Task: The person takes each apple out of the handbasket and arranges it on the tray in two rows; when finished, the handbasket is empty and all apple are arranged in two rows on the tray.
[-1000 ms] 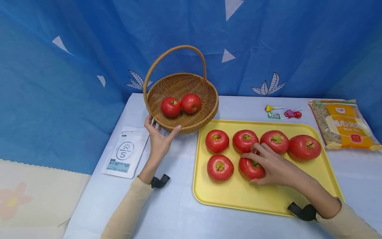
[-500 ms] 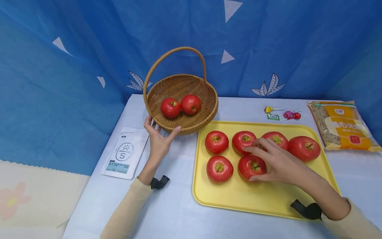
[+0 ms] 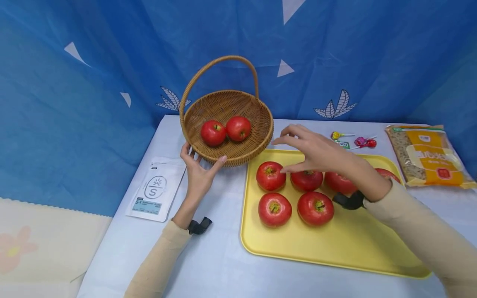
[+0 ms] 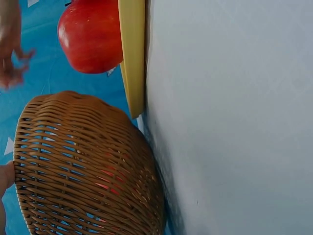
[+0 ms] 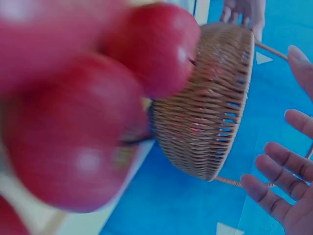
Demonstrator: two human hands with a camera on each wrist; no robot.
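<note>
My left hand (image 3: 199, 178) grips a round wicker basket (image 3: 257, 128) by its near-left edge, thumb at the rim and fingers along the side. Two red apples (image 3: 213, 133) lie side by side in it beneath an arched handle. Over the back of a yellow tray (image 3: 283, 246), just right of the basket, hovers my right hand (image 3: 316, 151). Its fingers (image 5: 279, 159) are spread and hold nothing in the right wrist view. Several more apples sit on the tray, among them a front apple (image 3: 315, 208) below that hand; the back-row ones are partly covered by it.
A white pouch (image 3: 154, 192) lies left of the tray, near my left forearm. Behind the tray are lollipops (image 3: 367, 143) and a small green packet (image 3: 343, 144). A bag of grain (image 3: 428, 155) lies at the right. A blue curtain (image 3: 238, 33) hangs along the back.
My right hand has let go of the front-row apple and risen back and left, toward the basket. That apple stays on the tray, barely shifted. My left hand and the basket keep their place.
</note>
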